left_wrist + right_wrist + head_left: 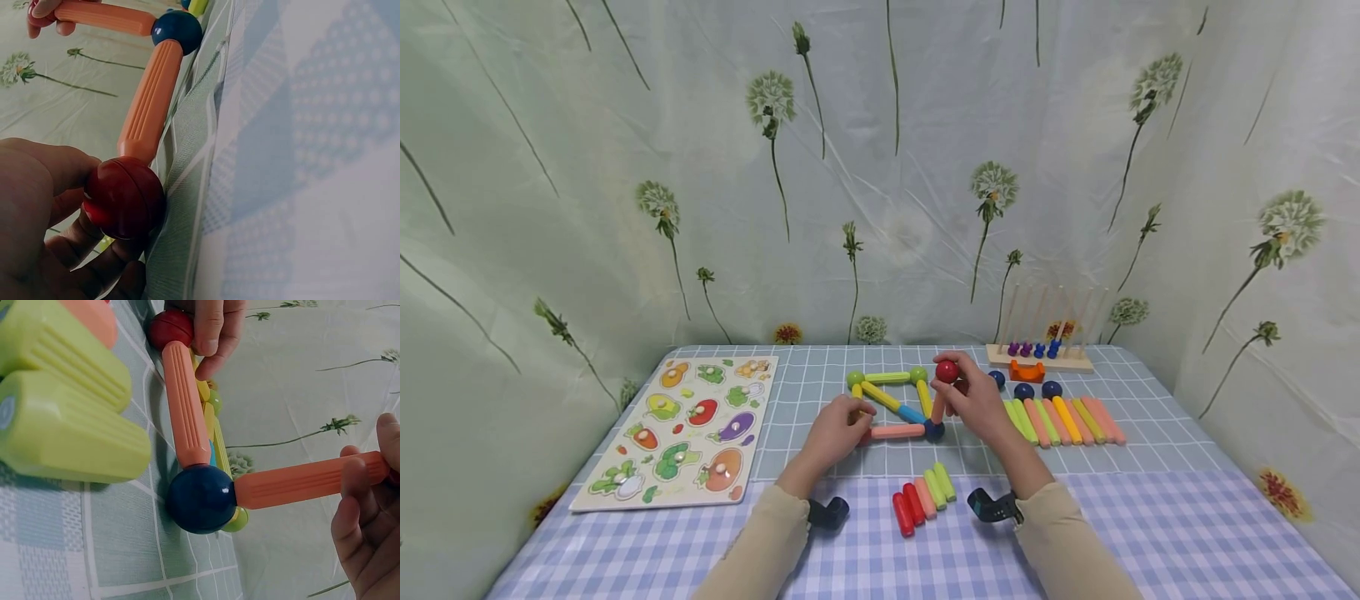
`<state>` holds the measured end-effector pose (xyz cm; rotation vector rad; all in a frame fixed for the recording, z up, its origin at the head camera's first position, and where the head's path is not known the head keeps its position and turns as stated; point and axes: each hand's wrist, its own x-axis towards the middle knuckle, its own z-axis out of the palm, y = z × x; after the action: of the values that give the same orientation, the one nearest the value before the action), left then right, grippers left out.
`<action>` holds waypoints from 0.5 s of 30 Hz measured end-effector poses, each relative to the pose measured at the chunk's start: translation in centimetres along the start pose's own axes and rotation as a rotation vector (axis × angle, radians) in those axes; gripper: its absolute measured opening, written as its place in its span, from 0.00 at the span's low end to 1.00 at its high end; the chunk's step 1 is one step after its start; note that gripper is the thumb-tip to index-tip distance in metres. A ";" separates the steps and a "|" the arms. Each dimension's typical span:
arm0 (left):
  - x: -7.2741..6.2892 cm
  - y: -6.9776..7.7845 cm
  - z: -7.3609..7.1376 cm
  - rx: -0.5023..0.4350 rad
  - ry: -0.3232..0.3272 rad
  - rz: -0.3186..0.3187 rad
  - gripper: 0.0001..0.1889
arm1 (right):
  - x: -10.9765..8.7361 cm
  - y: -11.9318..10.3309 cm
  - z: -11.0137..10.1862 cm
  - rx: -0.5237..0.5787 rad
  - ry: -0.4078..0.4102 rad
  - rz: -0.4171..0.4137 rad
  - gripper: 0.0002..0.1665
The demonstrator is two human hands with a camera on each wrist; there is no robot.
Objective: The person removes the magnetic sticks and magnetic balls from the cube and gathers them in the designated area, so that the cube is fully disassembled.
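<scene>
On the table stands a frame of magnetic rods and balls. My left hand [837, 429] grips a red ball [125, 198] at its near left corner, thumb and fingers round it. From that ball a salmon rod [897, 431] runs to a dark blue ball [934, 430] at the near right corner. A second salmon rod [300, 481] rises from the blue ball, with another red ball [947, 372] at its top. My right hand [976, 402] pinches this upper ball, some fingers lying against the rod. Yellow rods [880, 395], a light blue rod [912, 415] and green balls [855, 379] form the back.
Loose red, salmon and green rods [931, 490] lie in front of the frame. To the right are a row of rods [1060, 421], dark blue balls [1024, 391], an orange piece [1026, 372] and a peg stand [1045, 360]. A vegetable puzzle board [688, 433] lies left.
</scene>
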<state>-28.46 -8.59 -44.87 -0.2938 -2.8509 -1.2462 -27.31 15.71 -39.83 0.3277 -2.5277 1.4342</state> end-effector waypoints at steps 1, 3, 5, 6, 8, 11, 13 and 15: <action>0.0 0.0 0.0 0.002 0.001 0.004 0.08 | 0.0 0.0 0.0 0.001 0.006 0.000 0.24; 0.1 -0.1 0.0 0.002 0.003 0.008 0.08 | 0.0 0.0 0.1 0.000 0.012 -0.003 0.24; 0.1 -0.1 0.0 0.003 0.005 0.009 0.08 | 0.0 0.1 0.2 0.000 0.018 -0.006 0.24; 0.1 -0.1 0.0 0.002 0.005 0.010 0.08 | 0.0 0.1 0.2 0.000 0.020 -0.008 0.24; 0.0 -0.1 0.0 -0.004 0.009 0.005 0.08 | 0.1 0.2 0.3 -0.004 0.023 -0.014 0.24; 0.0 -0.2 0.0 -0.011 0.009 0.000 0.08 | 0.1 0.3 0.3 -0.006 0.028 -0.023 0.23; 0.0 -0.2 0.0 -0.019 0.008 -0.006 0.08 | 0.1 0.4 0.3 -0.006 0.027 -0.028 0.23; 0.1 -0.3 0.1 -0.025 0.006 -0.012 0.08 | 0.1 0.4 0.3 0.007 0.023 -0.036 0.23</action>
<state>-28.58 -8.76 -45.15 -0.2733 -2.8380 -1.2837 -27.51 15.62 -40.31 0.3538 -2.4869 1.4254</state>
